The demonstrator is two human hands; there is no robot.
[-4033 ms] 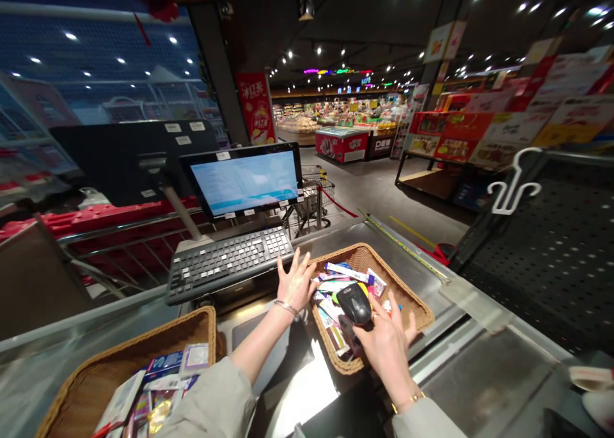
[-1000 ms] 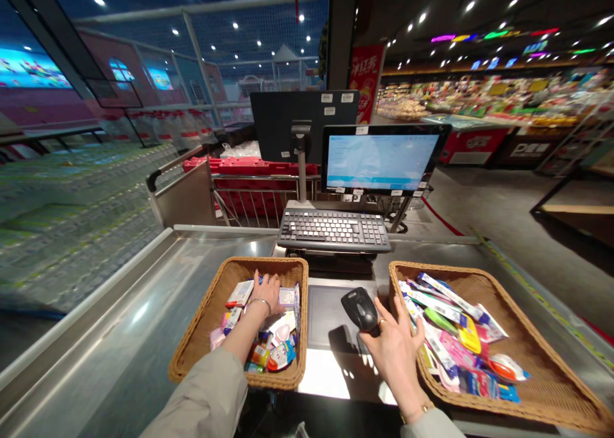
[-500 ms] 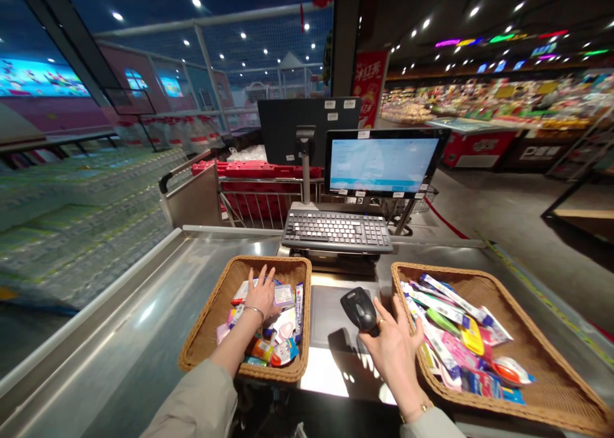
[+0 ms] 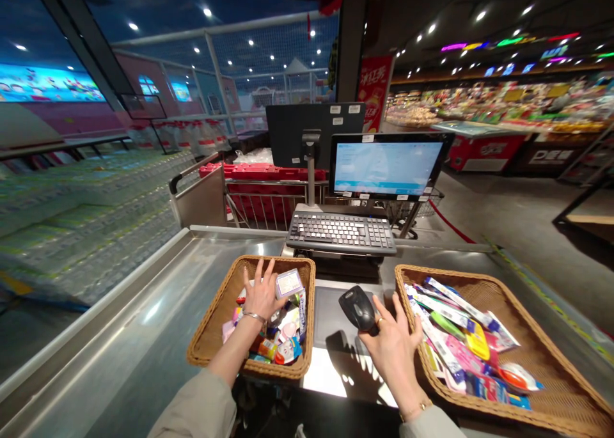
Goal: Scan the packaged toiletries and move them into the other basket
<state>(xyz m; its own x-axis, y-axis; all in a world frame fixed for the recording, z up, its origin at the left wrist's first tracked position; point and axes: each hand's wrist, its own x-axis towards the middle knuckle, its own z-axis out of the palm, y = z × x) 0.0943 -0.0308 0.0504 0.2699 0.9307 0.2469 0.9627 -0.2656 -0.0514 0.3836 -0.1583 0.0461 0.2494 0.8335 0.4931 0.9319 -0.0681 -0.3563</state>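
In the left wicker basket (image 4: 194, 342), my left hand (image 4: 261, 298) pinches a small clear plastic box (image 4: 288, 284) with a white label between thumb and finger; its other fingers are spread. Around and below it lie mixed small packets, among them a blue-and-white packet (image 4: 288, 351) and a purple-and-white tube-like pack (image 4: 302, 313). My right hand (image 4: 394, 342) grips a black handheld barcode scanner (image 4: 358, 307), its head pointing left over the counter between the baskets. The scanner's handle is hidden by the hand.
A right wicker basket (image 4: 566, 374) holds toothbrush-like packs and a red-and-white packet (image 4: 518, 377). Ahead stand a keyboard (image 4: 343, 230) and a lit monitor (image 4: 388, 168). The metal counter (image 4: 139, 342) runs to the left, with a shopping cart (image 4: 259, 204) behind.
The clear box has risen and tilted with my left hand, a little towards the right. The right hand and scanner have hardly moved. The whole view has shifted slightly.
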